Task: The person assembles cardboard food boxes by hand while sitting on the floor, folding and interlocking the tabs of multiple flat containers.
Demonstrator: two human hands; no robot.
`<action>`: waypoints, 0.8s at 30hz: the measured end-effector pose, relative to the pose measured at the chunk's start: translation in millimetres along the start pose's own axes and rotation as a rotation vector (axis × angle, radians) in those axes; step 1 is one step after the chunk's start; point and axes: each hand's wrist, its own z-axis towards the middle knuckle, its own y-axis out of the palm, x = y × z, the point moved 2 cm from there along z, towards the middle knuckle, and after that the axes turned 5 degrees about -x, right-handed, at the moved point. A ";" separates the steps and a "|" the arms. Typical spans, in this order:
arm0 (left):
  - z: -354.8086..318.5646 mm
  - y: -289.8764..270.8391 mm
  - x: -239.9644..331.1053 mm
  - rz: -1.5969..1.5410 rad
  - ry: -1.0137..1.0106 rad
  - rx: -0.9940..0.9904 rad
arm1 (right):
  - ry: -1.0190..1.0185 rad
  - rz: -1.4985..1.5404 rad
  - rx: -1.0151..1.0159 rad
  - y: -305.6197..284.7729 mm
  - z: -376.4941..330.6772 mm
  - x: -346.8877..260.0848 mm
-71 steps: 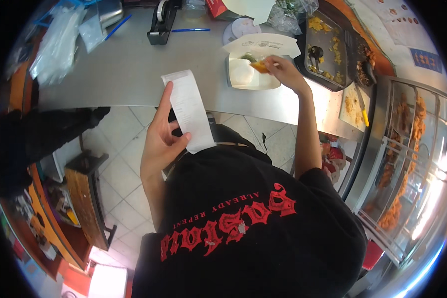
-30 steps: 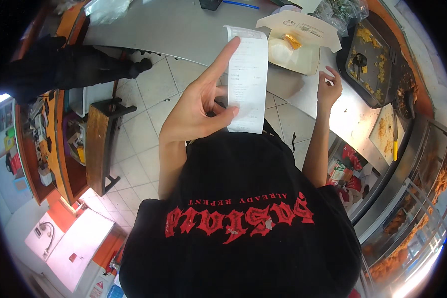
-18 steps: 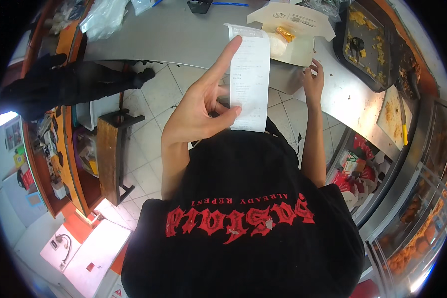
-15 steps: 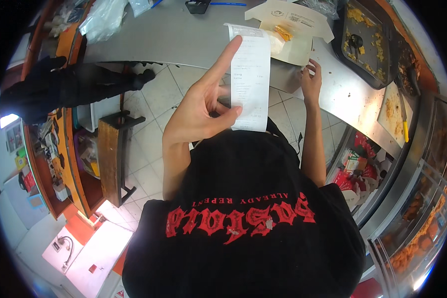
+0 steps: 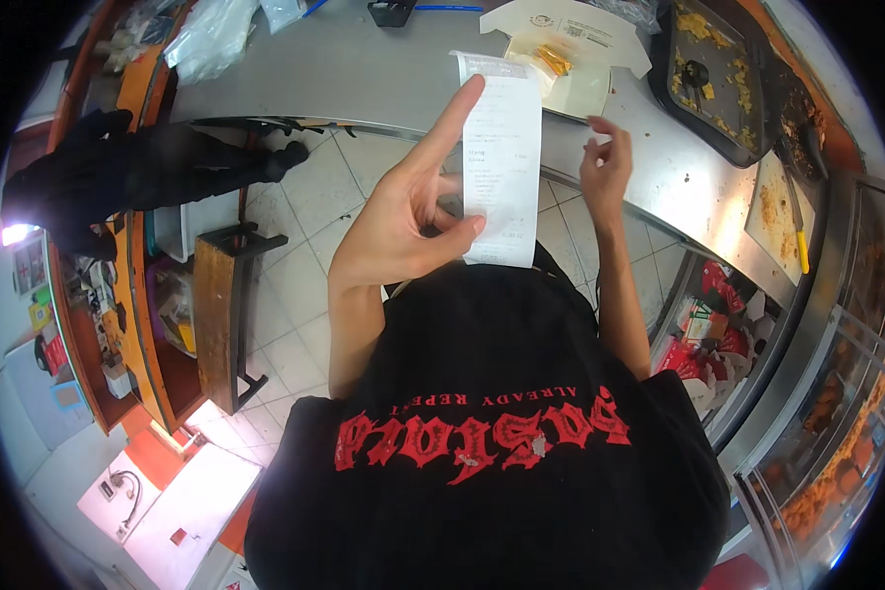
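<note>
My left hand [image 5: 403, 211] holds a long white paper slip [image 5: 501, 162] upright in front of my chest, thumb pressed on its lower part and forefinger stretched up along its left edge. My right hand [image 5: 607, 167] hovers with loosely curled fingers, holding nothing, just in front of the steel counter [image 5: 364, 79]. Beyond it on the counter lies an open white cardboard food box [image 5: 570, 59] with a few yellow-orange pieces inside.
A dark tray [image 5: 718, 84] with food crumbs sits at the counter's right end, next to a glass display case [image 5: 836, 423]. Clear plastic bags [image 5: 211, 34] lie at the counter's left. A wooden stool [image 5: 221, 324] stands on the tiled floor at left.
My right hand left the food box, dropped toward the counter edge, and has now risen, fingers curled. The paper slip was raised closer in front of me and stays there.
</note>
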 end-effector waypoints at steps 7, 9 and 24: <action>-23.4 11.6 7.8 -0.015 0.065 -0.069 | -0.039 0.053 -0.785 43.5 -100.6 43.2; -28.7 14.7 5.8 -0.022 0.089 -0.108 | 0.273 -0.093 -1.184 37.2 -143.1 106.5; -153.2 26.8 5.0 -0.039 0.132 -0.078 | 0.876 0.596 -0.503 4.6 -331.8 145.4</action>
